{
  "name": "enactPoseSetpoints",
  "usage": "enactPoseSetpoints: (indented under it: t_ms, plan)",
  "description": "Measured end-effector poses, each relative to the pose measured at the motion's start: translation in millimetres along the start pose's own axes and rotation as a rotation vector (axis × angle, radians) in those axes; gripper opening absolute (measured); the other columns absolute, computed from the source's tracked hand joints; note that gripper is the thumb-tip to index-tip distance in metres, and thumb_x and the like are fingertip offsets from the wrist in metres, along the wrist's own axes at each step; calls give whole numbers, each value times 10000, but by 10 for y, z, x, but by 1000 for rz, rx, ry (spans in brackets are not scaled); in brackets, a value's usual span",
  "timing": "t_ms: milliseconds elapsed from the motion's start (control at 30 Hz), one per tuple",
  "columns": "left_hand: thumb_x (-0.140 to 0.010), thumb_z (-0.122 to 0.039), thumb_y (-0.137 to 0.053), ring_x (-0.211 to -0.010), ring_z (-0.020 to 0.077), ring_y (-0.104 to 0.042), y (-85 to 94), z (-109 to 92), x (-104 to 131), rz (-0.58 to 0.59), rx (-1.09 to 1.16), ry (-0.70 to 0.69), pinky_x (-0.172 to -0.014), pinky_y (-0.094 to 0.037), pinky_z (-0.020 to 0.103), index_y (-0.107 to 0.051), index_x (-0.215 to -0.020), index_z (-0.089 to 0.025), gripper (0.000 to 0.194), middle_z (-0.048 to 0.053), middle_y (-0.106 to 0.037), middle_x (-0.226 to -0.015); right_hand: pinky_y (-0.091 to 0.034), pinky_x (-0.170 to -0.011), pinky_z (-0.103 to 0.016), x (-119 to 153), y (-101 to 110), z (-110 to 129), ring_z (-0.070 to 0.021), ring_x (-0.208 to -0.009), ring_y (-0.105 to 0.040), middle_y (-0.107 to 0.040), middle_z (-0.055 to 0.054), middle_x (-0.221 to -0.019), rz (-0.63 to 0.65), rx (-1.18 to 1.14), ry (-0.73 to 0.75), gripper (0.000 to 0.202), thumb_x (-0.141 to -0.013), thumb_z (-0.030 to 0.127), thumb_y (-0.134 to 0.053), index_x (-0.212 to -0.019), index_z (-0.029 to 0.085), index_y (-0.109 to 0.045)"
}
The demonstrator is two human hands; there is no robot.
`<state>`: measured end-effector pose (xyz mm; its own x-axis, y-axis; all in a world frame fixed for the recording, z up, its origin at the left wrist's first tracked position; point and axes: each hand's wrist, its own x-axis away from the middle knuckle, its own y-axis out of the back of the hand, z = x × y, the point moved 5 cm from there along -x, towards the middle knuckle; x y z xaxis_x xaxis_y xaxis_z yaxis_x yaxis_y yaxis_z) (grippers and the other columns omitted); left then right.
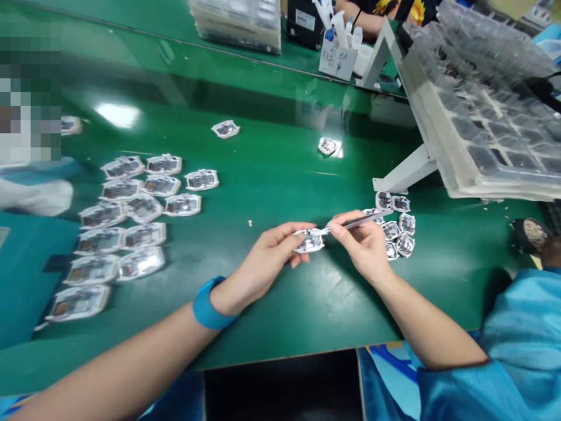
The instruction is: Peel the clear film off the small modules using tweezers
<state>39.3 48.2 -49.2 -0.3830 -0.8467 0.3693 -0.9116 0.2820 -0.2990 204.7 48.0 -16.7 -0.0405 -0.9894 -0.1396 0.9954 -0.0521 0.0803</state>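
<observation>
Two bare forearms reached over the near edge of our green table [263,336], with a blue band [212,304] around the left wrist. Our left hand [272,252] pinched a small white-rimmed unit [312,241] by its left end, the thumb on top and fingertips showing past its far and near sides. The unit sat directly between our two hands, its right end toward the right hand [367,244]. That hand was closed around a slim metal tool [370,217], thumb against fingers, with the tool slanting up to the right behind it. Its working end lay at the unit's right end; we could not tell exactly what it gripped there.

Just beyond and right of our right hand lay a small cluster of similar units [407,224]. Well to the left, more than ten others [144,235] lay in uneven rows. Farther off, two single units [225,129] [327,146] lay well apart from each other. At the right, a white-legged stand [409,166] bore clear compartment trays [499,161]. At the back we saw a white box [336,60] holding bottles, beside a stack of trays [239,26].
</observation>
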Motion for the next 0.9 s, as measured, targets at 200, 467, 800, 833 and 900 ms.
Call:
enactPoseSetpoints:
  t_ms: [200, 467, 800, 833, 900]
  plan:
    - [-857, -321, -657, -546, 107, -501, -2, -16, 8, 14, 56, 25, -512, -366, 231, -702, -1069, -116, 298, 29, -664, -660, -552, -819, -358, 25, -23, -27, -180, -847, -691, -729, -21, -872, 21, 46, 109, 64, -834, 273, -742, -871, 236, -703]
    - [-821, -370, -724, -549, 101, -505, -12, -64, 4, 2, 104, 38, -507, -361, 222, -698, -1017, -140, 303, 15, -658, -648, -573, -854, -402, 15, -37, 11, -201, -883, -701, -755, -28, -881, 95, 45, 169, 61, -838, 307, -745, -856, 254, -720]
    - [-771, -322, -751, -518, 100, -490, 12, -100, 20, -52, -103, -76, -516, -377, 233, -656, -1053, -147, 345, -7, -663, -616, -553, -740, -308, -8, -14, -58, -148, -756, -680, -726, -3, -815, 25, -17, -25, 189, -828, 397, -743, -862, 221, -686]
    - [-772, -321, -748, -523, 103, -494, 15, -99, 23, -55, -121, -83, -520, -380, 235, -659, -1051, -149, 340, -7, -663, -617, -553, -741, -310, -9, -20, -65, -148, -754, -678, -726, -4, -815, 32, -15, -37, 205, -825, 415, -742, -860, 220, -686]
    - [-777, -318, -742, -527, 107, -499, 19, -92, 27, -57, -147, -88, -523, -384, 237, -662, -1052, -154, 330, -8, -663, -622, -553, -738, -311, -12, -25, -82, -149, -749, -674, -726, -4, -813, 40, -10, -60, 227, -819, 437, -742, -857, 220, -687]
